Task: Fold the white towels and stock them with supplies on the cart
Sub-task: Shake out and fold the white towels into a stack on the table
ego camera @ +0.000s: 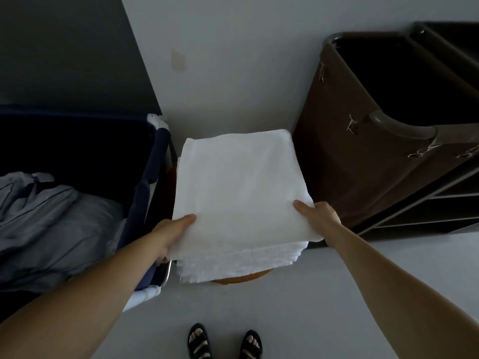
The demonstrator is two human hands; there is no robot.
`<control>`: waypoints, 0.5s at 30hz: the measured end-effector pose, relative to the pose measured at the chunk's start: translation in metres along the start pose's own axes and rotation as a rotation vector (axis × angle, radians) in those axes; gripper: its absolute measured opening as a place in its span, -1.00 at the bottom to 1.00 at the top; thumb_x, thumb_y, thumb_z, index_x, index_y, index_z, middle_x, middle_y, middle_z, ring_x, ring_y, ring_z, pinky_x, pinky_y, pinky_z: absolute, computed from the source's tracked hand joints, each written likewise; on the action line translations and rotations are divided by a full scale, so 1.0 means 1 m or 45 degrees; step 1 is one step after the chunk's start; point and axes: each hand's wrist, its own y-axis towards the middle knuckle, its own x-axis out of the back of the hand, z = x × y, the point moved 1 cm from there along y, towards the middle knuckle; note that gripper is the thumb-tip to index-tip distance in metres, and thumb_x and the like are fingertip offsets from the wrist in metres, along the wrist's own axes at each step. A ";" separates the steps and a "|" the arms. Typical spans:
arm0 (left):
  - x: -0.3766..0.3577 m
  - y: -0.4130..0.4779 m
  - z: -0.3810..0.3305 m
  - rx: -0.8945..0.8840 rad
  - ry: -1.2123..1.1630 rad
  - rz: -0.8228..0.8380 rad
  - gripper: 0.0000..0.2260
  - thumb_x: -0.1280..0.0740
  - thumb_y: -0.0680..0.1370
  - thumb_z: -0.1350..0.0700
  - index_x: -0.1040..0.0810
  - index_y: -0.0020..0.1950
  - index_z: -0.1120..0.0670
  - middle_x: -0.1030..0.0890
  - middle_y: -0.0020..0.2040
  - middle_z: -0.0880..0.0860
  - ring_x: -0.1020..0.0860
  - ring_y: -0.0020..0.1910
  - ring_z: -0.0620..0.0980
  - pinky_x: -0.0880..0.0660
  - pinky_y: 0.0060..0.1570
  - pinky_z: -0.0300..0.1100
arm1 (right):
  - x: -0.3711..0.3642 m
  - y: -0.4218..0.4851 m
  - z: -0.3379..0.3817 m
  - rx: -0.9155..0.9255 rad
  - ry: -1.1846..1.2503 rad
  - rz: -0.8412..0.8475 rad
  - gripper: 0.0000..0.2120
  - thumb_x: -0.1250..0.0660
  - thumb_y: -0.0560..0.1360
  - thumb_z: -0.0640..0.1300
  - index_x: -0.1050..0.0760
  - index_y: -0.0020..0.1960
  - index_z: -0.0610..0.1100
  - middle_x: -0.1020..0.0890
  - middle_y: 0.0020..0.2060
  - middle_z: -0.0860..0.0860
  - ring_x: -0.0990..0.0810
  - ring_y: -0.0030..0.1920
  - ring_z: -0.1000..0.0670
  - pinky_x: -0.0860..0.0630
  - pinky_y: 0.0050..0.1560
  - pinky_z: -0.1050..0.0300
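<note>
The folded white towel [238, 187] is lying flat between the two hands, and each hand is pinching one of its near corners. The left hand [171, 231] is gripping the near-left edge with its thumb on top and its fingers out of sight beneath, and the right hand [318, 216] is doing the same at the near-right edge. Directly under both hands, a stack of folded towels [233, 265] is sitting on a round wooden stool [243, 277], whose rim is just showing below the pile. Whether the held towel is resting on the stack or hovering just above it cannot be told. Just outside the left hand, a dark blue hamper [145, 182] is holding crumpled pale linen [51, 224]. Beyond the right hand, near but apart from it, the brown cart [350, 151] is standing with its dark bag open, and its shelves [425, 208] are running off past that hand's outer side. Judging from this, the folding is looking well advanced, with several towels already piled. The stocking seems not yet begun: no towels or supplies are showing on the visible part of the cart, so carrying the pile across is lying ahead.
</note>
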 end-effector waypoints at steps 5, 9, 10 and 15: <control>0.006 0.000 -0.007 -0.145 0.080 -0.117 -0.60 -0.54 0.41 -0.11 -0.56 -0.05 0.19 -0.65 -0.06 0.16 -0.63 -0.12 0.14 -0.60 -0.15 -0.04 | 0.006 0.005 0.007 -0.070 -0.058 0.036 -0.21 -0.43 0.35 0.37 -0.47 0.35 -0.17 -0.51 0.18 -0.10 -0.55 0.08 -0.15 -0.52 0.02 -0.02; 0.007 -0.001 -0.011 -0.123 0.090 -0.050 -0.70 -0.53 0.44 -0.01 -0.56 -0.05 0.18 -0.64 -0.11 0.14 -0.62 -0.14 0.13 -0.58 -0.22 -0.09 | 0.002 0.005 0.015 -0.098 -0.076 -0.003 -0.19 -0.47 0.37 0.28 -0.36 0.41 -0.20 -0.37 0.32 -0.13 -0.49 0.15 -0.20 -0.52 0.10 -0.08; 0.009 -0.002 -0.011 -0.092 0.082 -0.015 -0.69 -0.53 0.45 -0.03 -0.57 -0.04 0.18 -0.65 -0.10 0.14 -0.63 -0.13 0.14 -0.59 -0.20 -0.07 | 0.001 0.005 0.017 -0.118 -0.026 -0.014 -0.17 -0.51 0.34 0.26 -0.34 0.41 -0.20 -0.41 0.30 -0.14 -0.51 0.15 -0.21 -0.54 0.11 -0.09; 0.012 -0.004 -0.004 0.056 0.032 0.087 -0.56 -0.52 0.44 -0.13 -0.63 0.07 0.21 -0.69 -0.01 0.20 -0.67 -0.04 0.19 -0.65 -0.16 -0.02 | 0.008 0.006 0.022 -0.140 0.105 0.115 -0.26 -0.59 0.28 0.19 -0.46 0.26 -0.23 -0.62 0.07 -0.12 -0.63 0.02 -0.18 -0.60 0.11 -0.12</control>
